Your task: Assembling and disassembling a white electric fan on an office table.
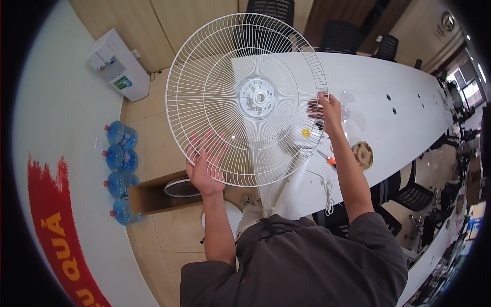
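Note:
A large round white wire fan grille is raised in front of me, partly over the table, its hub ring facing up. My left hand grips its lower left rim, with the thumb on the near side and the fingers spread behind the wires. On the right rim, my right hand holds it in the same way. Just beyond that hand, a clear fan blade lies on the table. A small yellow disc shows at the grille's lower right; whether it is attached cannot be told.
The long white table carries an orange-handled screwdriver, a brown moulded packing piece and a bundled white cord. An open cardboard box holding another round grille stands left, near several blue water bottles. Black chairs flank the table.

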Tool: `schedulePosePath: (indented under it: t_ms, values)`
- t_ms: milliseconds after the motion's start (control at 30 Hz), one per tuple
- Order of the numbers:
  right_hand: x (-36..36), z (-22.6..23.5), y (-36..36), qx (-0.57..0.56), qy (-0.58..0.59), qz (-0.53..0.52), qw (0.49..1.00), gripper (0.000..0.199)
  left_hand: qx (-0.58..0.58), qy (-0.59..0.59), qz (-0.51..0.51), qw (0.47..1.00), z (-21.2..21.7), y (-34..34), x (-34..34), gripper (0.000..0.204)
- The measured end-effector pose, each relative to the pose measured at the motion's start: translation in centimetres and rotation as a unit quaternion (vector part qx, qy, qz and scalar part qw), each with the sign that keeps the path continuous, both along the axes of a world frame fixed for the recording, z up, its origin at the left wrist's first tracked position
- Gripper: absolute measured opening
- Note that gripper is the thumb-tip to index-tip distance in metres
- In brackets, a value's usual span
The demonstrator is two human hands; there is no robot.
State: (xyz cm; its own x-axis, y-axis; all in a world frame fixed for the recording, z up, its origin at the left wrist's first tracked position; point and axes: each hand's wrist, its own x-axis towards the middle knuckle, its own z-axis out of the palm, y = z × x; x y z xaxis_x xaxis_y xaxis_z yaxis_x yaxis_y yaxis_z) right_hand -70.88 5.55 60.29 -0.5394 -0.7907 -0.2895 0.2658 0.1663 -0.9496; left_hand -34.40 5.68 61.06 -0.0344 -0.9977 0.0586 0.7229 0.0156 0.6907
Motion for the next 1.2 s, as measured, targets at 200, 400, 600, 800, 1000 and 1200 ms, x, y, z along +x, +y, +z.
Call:
schedulePosePath:
  t_ms: [200, 400, 600, 800, 1000, 1200]
  values:
    - [3.2, 2.7, 3.6, -0.199, 0.571, 0.005, 0.797, 0.051, -0.047, 0.021, -0.063, 0.997, 0.6, 2.0, -6.4, 0.046]
    - [1.6, 2.0, 5.0, -0.19, 0.539, 0.049, 0.819, 0.057, -0.024, 0.044, -0.124, 0.991, 0.6, 4.3, -10.9, 0.051]
    - [-0.5, 1.4, 7.1, -0.18, 0.547, 0.008, 0.817, 0.051, -0.034, 0.041, -0.15, 0.987, 0.5, 5.3, -12.9, 0.05]
    - [-1.4, 1.0, 8.0, -0.174, 0.544, -0.038, 0.82, 0.05, -0.039, 0.031, -0.145, 0.988, 0.9, 6.5, -14.6, 0.051]
    - [-2.1, 0.8, 8.4, -0.185, 0.529, -0.044, 0.827, 0.049, -0.037, 0.033, -0.152, 0.987, 1.2, 6.8, -15.2, 0.051]
    - [-2.4, 1.0, 8.8, -0.19, 0.505, -0.042, 0.841, 0.05, -0.054, 0.015, -0.145, 0.988, 1.3, 8.0, -15.9, 0.054]
